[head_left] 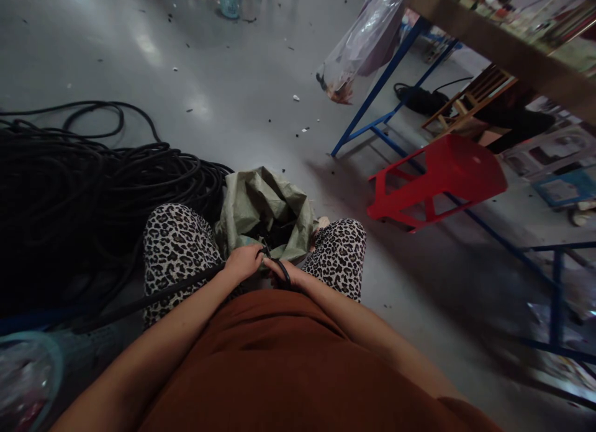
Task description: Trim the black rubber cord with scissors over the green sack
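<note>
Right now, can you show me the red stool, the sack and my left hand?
Red stool [459,167]: head view, on its seat.
Sack [261,194]: head view, on its fabric wall.
Left hand [243,263]: head view, on its back.

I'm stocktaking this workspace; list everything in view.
Sack: one, olive, open, centre
Cable heap: one, black, left
Cable strand: one, black, lower left to centre
Baskets: two, teal, lower left, top centre
Table: one, brown edge, blue legs, upper right
Plastic bag: one, clear, hanging by table
Stool: one, red, right
Far coil: one, black, behind table leg
Wooden frame: one, brown, below table edge
Scraps: many, mixed, grey floor
Clutter: uncountable, blurred, right edge
Trousers: one, spotted, lower centre
Shirt: one, rust, bottom
Left hand, right hand: one each, bare, centre
</note>
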The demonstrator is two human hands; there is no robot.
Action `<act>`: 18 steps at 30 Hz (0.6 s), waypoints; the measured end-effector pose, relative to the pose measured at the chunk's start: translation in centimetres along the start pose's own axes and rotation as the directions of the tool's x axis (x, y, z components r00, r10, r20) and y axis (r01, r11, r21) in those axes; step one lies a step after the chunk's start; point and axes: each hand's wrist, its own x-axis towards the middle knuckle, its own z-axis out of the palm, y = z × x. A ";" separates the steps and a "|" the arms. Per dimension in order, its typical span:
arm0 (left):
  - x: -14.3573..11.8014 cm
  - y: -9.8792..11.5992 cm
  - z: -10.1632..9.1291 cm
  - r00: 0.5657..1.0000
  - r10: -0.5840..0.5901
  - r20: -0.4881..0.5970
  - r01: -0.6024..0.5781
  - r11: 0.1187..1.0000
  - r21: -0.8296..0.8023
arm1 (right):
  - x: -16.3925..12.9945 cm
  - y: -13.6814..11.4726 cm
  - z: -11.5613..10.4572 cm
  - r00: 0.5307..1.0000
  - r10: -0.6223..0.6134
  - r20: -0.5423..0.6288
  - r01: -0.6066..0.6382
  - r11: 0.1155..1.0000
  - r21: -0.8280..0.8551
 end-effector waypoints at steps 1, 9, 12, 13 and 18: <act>0.0 0.0 0.0 1.000 -0.001 0.000 0.001 1.000 0.003 | 0.1 0.0 0.0 1.000 -0.007 -0.013 0.007 1.000 -0.019; 0.1 0.1 0.2 0.999 -0.025 -0.025 0.024 0.999 -0.035 | -0.6 -0.7 0.0 1.000 -0.018 -0.020 0.016 0.996 -0.088; 0.2 0.1 0.1 0.998 -0.043 -0.044 0.040 0.998 -0.054 | -0.8 -0.8 -0.1 0.998 -0.031 -0.049 0.027 0.996 -0.084; 0.2 0.1 0.1 0.998 -0.048 -0.048 0.045 0.997 -0.060 | -0.8 -0.8 0.0 0.998 -0.040 -0.055 0.035 0.996 -0.079; 0.3 0.0 0.0 0.996 -0.057 -0.062 0.052 0.996 -0.078 | -1.3 -1.1 -0.1 0.998 -0.054 -0.037 0.050 0.994 -0.097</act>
